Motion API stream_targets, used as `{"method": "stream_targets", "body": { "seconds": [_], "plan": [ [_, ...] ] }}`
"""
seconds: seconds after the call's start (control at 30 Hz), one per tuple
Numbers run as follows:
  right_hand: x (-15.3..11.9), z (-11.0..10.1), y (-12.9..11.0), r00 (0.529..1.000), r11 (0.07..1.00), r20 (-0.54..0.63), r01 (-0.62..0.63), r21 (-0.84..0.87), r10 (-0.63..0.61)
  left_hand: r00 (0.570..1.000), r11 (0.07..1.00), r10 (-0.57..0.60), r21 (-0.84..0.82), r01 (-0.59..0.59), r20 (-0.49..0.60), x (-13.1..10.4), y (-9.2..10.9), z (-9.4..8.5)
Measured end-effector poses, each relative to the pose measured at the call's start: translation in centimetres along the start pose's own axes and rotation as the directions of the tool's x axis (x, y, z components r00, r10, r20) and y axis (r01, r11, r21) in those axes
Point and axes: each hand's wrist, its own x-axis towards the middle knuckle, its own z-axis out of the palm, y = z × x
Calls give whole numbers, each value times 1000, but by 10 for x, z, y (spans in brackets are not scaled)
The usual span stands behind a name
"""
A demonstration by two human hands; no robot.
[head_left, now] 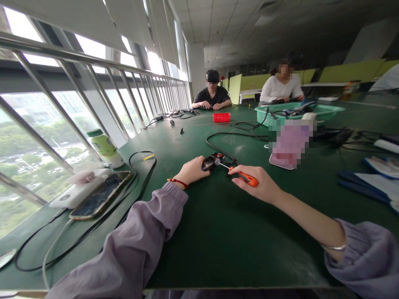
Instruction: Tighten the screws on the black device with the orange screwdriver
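Fingers clasp orange screwdriver (250, 180) and small dark device (215, 161)

Left hand (192, 172) grasps the device's left side on the green table (218, 241); right hand (261, 182) grips the screwdriver's handle, its shaft pointing left to the device. The device looks light and hard-cased, its exposed parts probably fragile: best held by the outer casing, left of those parts. The screwdriver should be stiff, its slim metal shaft slicker than the handle.

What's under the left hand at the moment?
The left hand grips one end of a small dark device; an orange screwdriver reaches toward its uncovered part. The device's underside and whatever lies beneath the hand are covered from view.
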Motion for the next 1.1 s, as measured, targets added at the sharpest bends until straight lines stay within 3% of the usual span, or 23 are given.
{"method": "stream_targets", "body": {
  "seconds": [0.2,0.37,0.43,0.6,0.7,0.8,0.87,0.93,1.03,1.1],
  "plan": [
    [0,3,1,972,996,234,45,-75,-27,994,971,-46,-229,67,94,-3,-10,-2],
    [0,2,-1,965,996,263,30,-85,-6,966,907,-216,-336,254,145,-9,-34,-13],
    [0,2,0,965,997,262,30,-75,-10,944,884,-311,-330,331,113,-13,-50,-17],
    [0,3,4,963,998,268,28,-58,-11,799,811,-585,-89,578,-139,-30,-89,-27],
    [0,3,4,960,998,281,4,-61,14,711,743,-652,-34,668,-264,-41,-104,-32],
    [0,2,4,955,998,296,-16,-57,32,663,716,-651,-6,699,-369,-47,-109,-33],
    [0,2,4,953,998,301,-20,-58,37,666,723,-600,56,689,-443,-49,-108,-30],
    [0,2,5,951,997,305,-24,-71,45,698,737,-528,148,660,-483,-48,-106,-25],
    [1,2,6,953,995,298,-26,-96,54,739,736,-464,251,628,-489,-45,-105,-17],
    [1,2,7,958,995,284,-18,-101,46,741,730,-458,267,629,-491,-44,-107,-14]
  ]
}}
